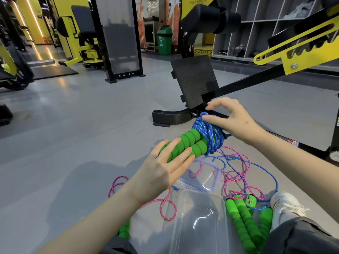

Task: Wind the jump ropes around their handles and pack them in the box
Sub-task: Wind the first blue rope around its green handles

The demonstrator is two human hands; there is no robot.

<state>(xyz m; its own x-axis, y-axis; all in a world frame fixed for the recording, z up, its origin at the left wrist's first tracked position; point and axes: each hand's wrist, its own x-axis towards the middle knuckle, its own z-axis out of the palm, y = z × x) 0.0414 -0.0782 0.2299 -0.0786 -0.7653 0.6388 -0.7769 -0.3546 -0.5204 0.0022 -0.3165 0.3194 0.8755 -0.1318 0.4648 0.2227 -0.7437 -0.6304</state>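
My left hand (165, 165) grips a pair of green foam handles (185, 143) held together in mid-air. Blue rope (209, 133) is wound in many turns around their far end. My right hand (231, 118) pinches the blue rope at the top of the coil with thumb and fingers. A clear plastic box (198, 222) sits on the floor below, and its clear lid (207, 176) with a blue rim lies just beyond it. Loose pink rope (236, 173) and blue rope (264, 167) lie tangled on the floor. More green handles (244, 215) lie to the right of the box.
A black footplate (194, 81) of a yellow-and-black gym machine stands just beyond my hands. My white shoe (282, 202) and dark trouser leg are at the lower right. Another green handle (124, 230) lies by my left forearm. Grey floor stretches to the left.
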